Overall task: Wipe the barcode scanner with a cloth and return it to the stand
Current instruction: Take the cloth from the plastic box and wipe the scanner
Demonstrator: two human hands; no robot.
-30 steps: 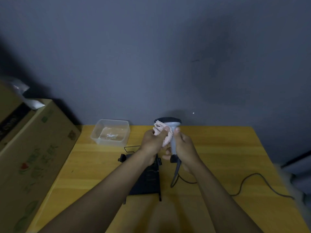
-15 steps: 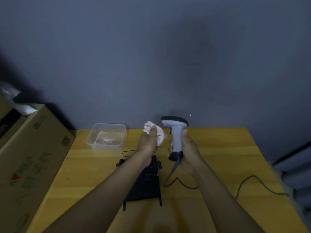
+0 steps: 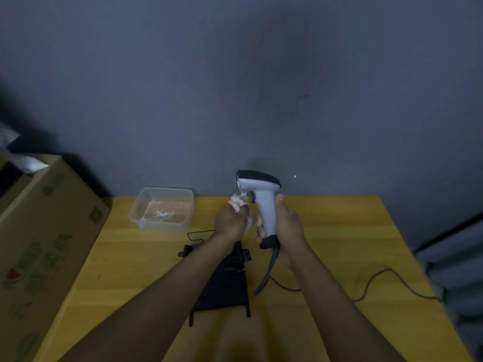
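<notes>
Right hand (image 3: 286, 226) is wrapped around the grip of the grey pistol-shaped barcode scanner (image 3: 261, 199), upright above the yellow wooden bench (image 3: 339, 231), exposing its front to the bunched pale pink cloth (image 3: 238, 202) clenched in the left hand (image 3: 230, 223). Black stand (image 3: 224, 283) lies beneath, unoccupied.

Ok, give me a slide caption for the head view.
Right hand holds the scanner upright while left hand wipes it with cloth.

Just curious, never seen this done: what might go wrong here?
The grey pistol-shaped barcode scanner is held above the yellow wooden table by the right hand alone; hard rubbing with the pink cloth might loosen that grip. Its dark cable trails sideways and could snag.
</notes>
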